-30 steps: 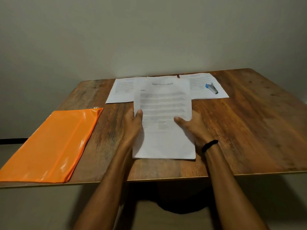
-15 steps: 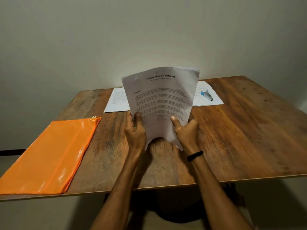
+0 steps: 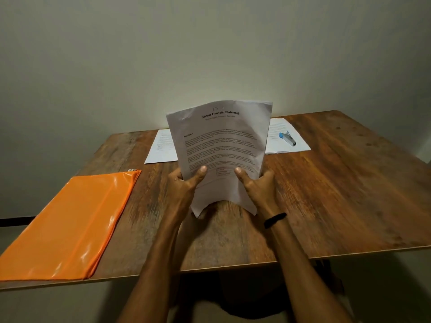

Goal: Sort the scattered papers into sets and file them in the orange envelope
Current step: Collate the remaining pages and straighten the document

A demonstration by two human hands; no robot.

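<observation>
Over the near middle of the brown wooden tabletop (image 3: 338,194), my left hand (image 3: 184,190) and right hand (image 3: 258,187) pinch a white printed paper set (image 3: 221,145) upright, thumbs in front. More white sheets (image 3: 161,148) lie at the far edge, not gathered; the flat orange plastic envelope (image 3: 70,224), near left, looks to me unfilled.

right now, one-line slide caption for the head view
Left hand and right hand hold a paper stack upright at the table, orange envelope at left.
</observation>
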